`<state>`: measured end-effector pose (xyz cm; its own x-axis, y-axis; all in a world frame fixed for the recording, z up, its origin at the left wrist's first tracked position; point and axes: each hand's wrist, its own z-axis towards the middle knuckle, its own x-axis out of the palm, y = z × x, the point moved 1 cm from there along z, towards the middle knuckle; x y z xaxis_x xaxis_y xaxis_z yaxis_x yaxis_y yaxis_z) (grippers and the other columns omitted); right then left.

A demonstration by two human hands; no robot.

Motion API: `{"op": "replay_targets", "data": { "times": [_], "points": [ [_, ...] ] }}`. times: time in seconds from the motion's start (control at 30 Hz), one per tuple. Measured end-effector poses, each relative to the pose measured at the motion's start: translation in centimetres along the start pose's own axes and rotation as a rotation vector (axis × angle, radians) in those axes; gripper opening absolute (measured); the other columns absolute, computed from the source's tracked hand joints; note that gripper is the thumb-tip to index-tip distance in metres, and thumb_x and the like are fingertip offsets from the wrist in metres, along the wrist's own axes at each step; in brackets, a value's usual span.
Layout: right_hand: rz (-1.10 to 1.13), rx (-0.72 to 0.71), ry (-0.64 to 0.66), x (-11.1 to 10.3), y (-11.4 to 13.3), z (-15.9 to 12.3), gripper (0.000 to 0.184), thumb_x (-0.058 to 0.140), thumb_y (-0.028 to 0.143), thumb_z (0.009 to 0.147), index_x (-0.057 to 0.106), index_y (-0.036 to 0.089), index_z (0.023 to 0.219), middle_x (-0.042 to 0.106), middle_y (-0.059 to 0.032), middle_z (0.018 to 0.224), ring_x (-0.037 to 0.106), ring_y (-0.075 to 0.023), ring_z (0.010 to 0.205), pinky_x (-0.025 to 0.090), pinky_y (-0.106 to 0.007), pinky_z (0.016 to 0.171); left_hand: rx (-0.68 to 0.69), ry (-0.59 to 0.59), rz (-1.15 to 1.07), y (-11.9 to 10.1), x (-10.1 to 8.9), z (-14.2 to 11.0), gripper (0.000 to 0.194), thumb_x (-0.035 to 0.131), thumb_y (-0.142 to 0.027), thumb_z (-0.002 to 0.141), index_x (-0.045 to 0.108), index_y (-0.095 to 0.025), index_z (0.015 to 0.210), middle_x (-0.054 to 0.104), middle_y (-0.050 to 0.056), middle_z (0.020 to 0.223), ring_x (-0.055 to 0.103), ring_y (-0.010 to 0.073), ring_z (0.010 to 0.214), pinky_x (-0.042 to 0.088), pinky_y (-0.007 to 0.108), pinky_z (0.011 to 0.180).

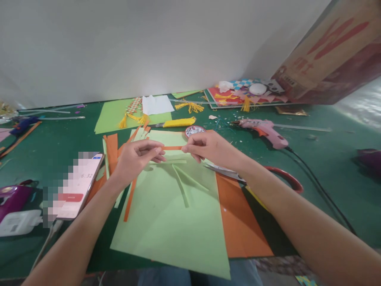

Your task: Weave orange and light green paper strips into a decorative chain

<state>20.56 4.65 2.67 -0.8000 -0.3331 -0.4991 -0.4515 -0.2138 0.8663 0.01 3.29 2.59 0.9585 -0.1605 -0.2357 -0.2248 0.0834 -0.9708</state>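
Observation:
My left hand (135, 157) and my right hand (208, 147) pinch the two ends of a short orange paper strip (172, 148), held level just above a light green paper sheet (172, 218). Several thin green strips (181, 180) lie or hang below the strip, over the sheet. Loose orange and green strips (111, 149) lie fanned out by my left hand. An orange sheet (241, 222) lies under the green one on the right.
Red-handled scissors (282, 178) lie under my right forearm. A pink glue gun (264, 131) with a black cord sits at the right. A phone (79, 184) lies at the left. Yellow tassels (190, 106), woven paper pieces and a cardboard box (330, 59) stand at the back.

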Motion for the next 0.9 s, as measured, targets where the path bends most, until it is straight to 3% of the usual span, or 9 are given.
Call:
{"op": "replay_targets", "data": {
  "times": [0.43,0.73,0.9],
  "points": [
    [0.010,0.016,-0.035,-1.5,-0.8,0.4,0.030,0.062,0.036,0.076,0.056,0.016,0.055,0.053,0.0030,0.048,0.044,-0.0062,0.045,0.034,-0.022,0.049,0.006,-0.081,-0.008,-0.1,-0.1,0.2,0.020,0.072,-0.032,0.069,0.069,-0.014,0.078,0.071,0.003,0.067,0.068,0.0163,0.060,0.059,0.029,0.064],
    [-0.066,-0.015,-0.137,-1.0,-0.6,0.3,0.035,0.060,0.033,0.078,0.048,0.017,0.050,0.049,0.0048,0.044,0.037,-0.0043,0.040,0.029,-0.023,0.049,0.034,-0.098,-0.004,0.2,0.0,0.2,0.021,0.072,-0.032,0.069,0.069,-0.014,0.078,0.071,0.004,0.068,0.069,0.0178,0.061,0.059,0.030,0.064],
    [-0.092,-0.007,-0.195,-1.0,-0.6,0.4,0.042,0.065,0.043,0.073,0.046,0.016,0.046,0.048,0.0043,0.044,0.030,-0.0042,0.041,0.024,-0.023,0.046,0.037,-0.111,-0.014,0.5,0.1,0.1,0.022,0.071,-0.034,0.069,0.068,-0.014,0.078,0.072,0.004,0.068,0.069,0.0184,0.062,0.059,0.032,0.065]
  ]
}}
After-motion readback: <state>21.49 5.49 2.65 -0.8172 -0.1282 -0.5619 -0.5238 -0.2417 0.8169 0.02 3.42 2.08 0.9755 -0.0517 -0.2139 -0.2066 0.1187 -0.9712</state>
